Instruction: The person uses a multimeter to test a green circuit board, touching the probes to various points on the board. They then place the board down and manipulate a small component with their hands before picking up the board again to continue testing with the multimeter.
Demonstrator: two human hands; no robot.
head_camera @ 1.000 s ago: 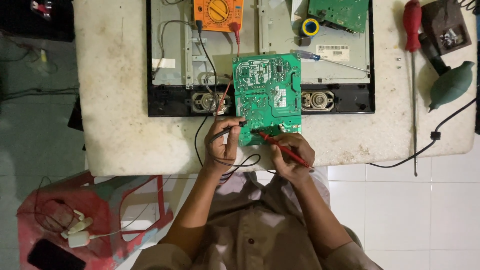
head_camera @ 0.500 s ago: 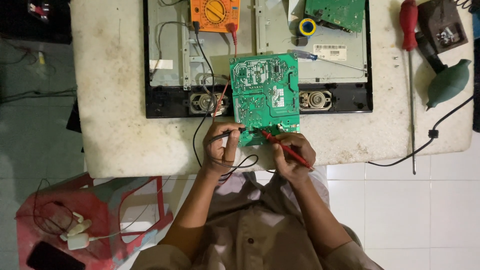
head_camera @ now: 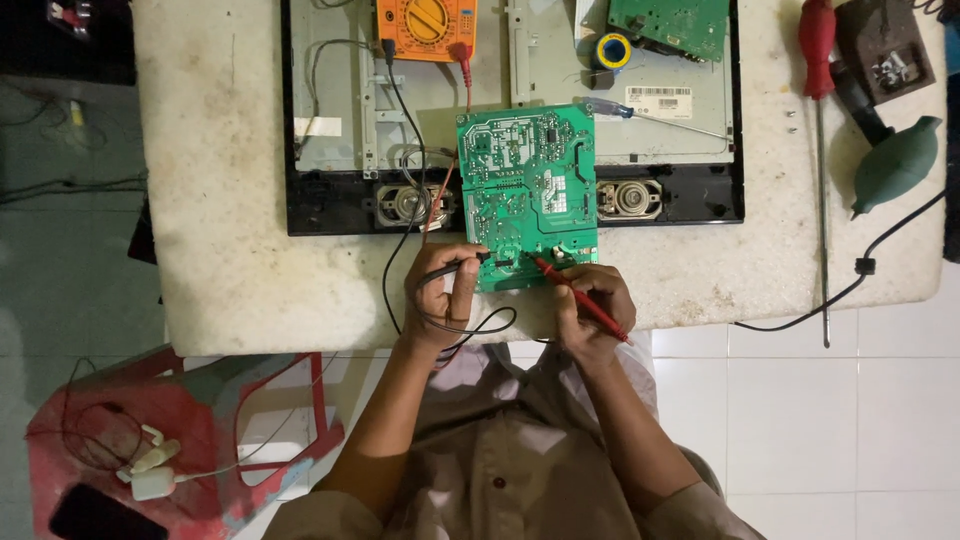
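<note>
Green laminate is filling the middle of what we are seeing from the head camera: a circuit board (head_camera: 528,193) is lying flat, its upper part over the opened back of a flat screen chassis (head_camera: 340,110) and its lower edge reaching onto the worn, pale table (head_camera: 210,200). We are watching the left hand (head_camera: 443,295) pinching a black probe (head_camera: 462,266), fingers closed narrowly around it, the tip pressing against the board's lower left edge. The right hand (head_camera: 592,308) is gripping a red probe (head_camera: 578,297) like a pen, its point touching the board near the lower middle. Black lead wire is looping below the left hand and running up toward an orange multimeter (head_camera: 427,27), which is sitting at the top of the chassis. A second green board (head_camera: 668,22) is lying at the upper right of the chassis, with a small roll of solder (head_camera: 610,50) just beside it. Well to the right, a long red-handled screwdriver (head_camera: 820,150) is resting on the table, with a green rubber blower (head_camera: 895,163) near it. Down at the lower left, we are seeing a red plastic stool (head_camera: 180,440) standing on the floor.
</note>
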